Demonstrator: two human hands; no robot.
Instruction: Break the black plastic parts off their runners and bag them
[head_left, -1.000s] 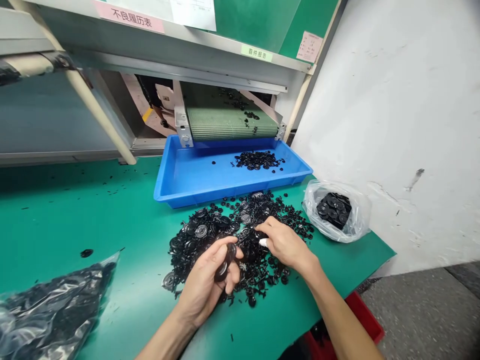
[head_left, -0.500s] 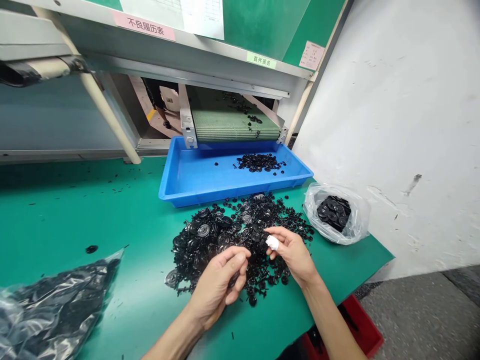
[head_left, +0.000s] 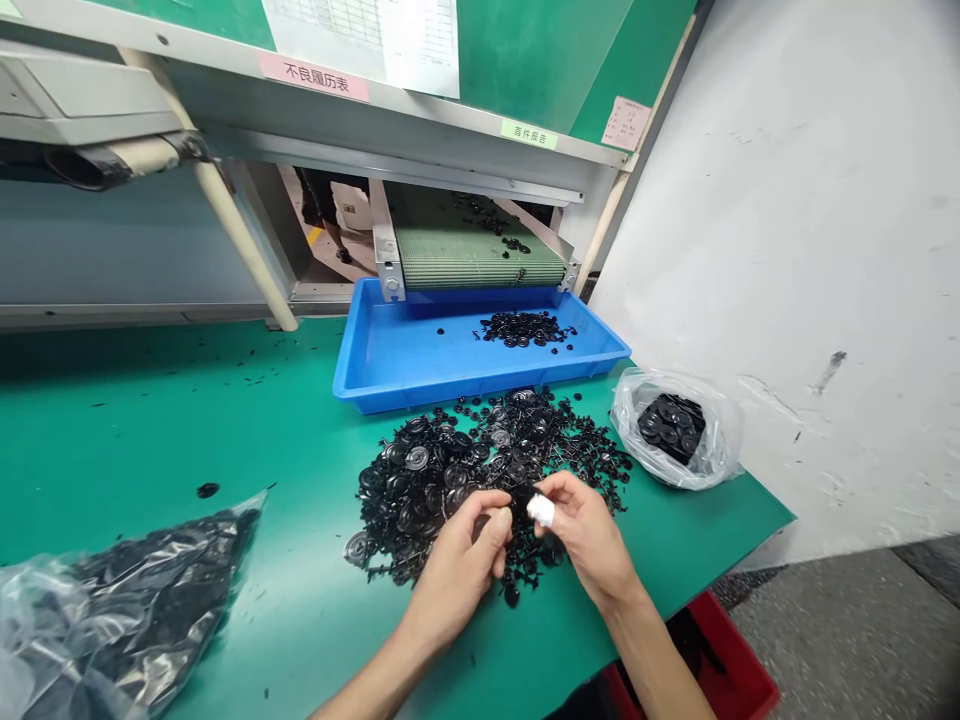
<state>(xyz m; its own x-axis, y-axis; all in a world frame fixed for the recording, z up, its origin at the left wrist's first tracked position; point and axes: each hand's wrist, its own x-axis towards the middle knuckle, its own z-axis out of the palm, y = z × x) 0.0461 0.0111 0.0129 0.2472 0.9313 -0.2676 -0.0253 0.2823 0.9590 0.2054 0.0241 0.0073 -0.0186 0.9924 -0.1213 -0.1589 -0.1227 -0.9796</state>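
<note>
Black, glossy discs and little stemmed pieces make one big heap [head_left: 442, 475], sprawled across the smooth green bench [head_left: 150, 420] just in front of the long blue rectangular tray [head_left: 401, 350], and that's where the action is! Both bare hands are at the heap's near side, nearer the wearer than the tray. On the right hand [head_left: 589, 535], with its white-wrapped thumb [head_left: 541, 511], the fingers are pinched on a small black piece [head_left: 526, 493], its outline hard to read. Just beside it, the left hand [head_left: 466, 550] has its fingers curled in, thumb close to forefinger, around a dark piece [head_left: 484, 524] largely hidden by the grip; how many are tucked in there, I can't tell.

Over to the tray itself: a smaller cluster of black parts [head_left: 525, 328] sits toward its right end, and above its back edge comes the end of a green ribbed conveyor belt [head_left: 465, 250], more parts scattered on it. Right of the tray and slightly nearer, a clear plastic bag [head_left: 720, 425] stands open, black discs [head_left: 671, 425] inside. Well to the tray's near left lies another clear bag [head_left: 142, 610], packed with black pieces, one loose dark part [head_left: 208, 490] just beyond it.
</note>
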